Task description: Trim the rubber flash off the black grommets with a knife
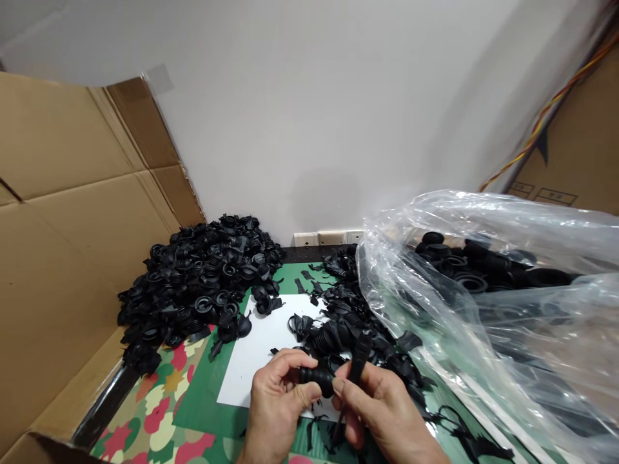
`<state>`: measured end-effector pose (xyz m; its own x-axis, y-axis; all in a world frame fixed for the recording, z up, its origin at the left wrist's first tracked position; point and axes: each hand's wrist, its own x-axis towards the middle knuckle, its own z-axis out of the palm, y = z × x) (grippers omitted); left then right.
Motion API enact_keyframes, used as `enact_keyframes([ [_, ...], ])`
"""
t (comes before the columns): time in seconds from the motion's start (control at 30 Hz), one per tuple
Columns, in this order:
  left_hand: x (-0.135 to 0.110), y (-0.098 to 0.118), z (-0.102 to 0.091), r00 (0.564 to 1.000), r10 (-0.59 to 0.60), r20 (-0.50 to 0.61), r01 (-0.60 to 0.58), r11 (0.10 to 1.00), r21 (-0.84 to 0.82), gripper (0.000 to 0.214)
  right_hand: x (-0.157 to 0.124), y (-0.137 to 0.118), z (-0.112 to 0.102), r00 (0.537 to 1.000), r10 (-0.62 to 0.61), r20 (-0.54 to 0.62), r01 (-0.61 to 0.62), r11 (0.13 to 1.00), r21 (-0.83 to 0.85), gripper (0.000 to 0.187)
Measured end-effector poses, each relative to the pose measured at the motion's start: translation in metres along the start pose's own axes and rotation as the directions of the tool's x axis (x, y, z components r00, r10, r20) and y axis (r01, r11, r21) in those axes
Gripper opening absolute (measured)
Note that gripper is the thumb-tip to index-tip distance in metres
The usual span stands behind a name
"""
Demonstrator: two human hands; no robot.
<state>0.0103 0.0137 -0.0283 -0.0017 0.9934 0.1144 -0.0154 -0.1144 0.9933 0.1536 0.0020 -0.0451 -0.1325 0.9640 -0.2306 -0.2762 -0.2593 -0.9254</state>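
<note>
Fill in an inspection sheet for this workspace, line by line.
Surface: green mat over a patterned cover, with a white sheet on the mat.
Job's things: one rounded black piece in hand; a large pile of black parts at left.
Clutter: black scraps heaped on the right; clear plastic bag with more black pieces inside.
Hands: left hand grips the rounded piece; right hand holds a dark item, identity unclear.
Cables: twisted red-and-yellow cord, upper right; purpose unclear.
Surroundings: pale wall, sockets, cardboard at left.
</note>
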Motion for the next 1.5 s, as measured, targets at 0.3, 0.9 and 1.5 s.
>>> enact_keyframes([
  [0.3,-0.004,0.003,0.004,0.997,0.076,0.009,-0.077,0.989,0.128,0.006,0.0,-0.001,0.006,1.0,0.009,0.018,-0.009,1.0,-0.012,0.037],
  [0.9,-0.006,0.011,0.001,0.975,0.178,0.134,-0.216,0.896,0.388,0.017,-0.02,-0.016,-0.019,0.912,-0.345,-0.222,0.331,0.939,-0.098,0.025],
  [1.5,-0.006,0.006,0.003,0.974,0.165,0.156,-0.216,0.885,0.413,0.018,-0.016,-0.01,-0.01,0.78,-0.617,-0.108,0.585,0.779,-0.226,0.012],
])
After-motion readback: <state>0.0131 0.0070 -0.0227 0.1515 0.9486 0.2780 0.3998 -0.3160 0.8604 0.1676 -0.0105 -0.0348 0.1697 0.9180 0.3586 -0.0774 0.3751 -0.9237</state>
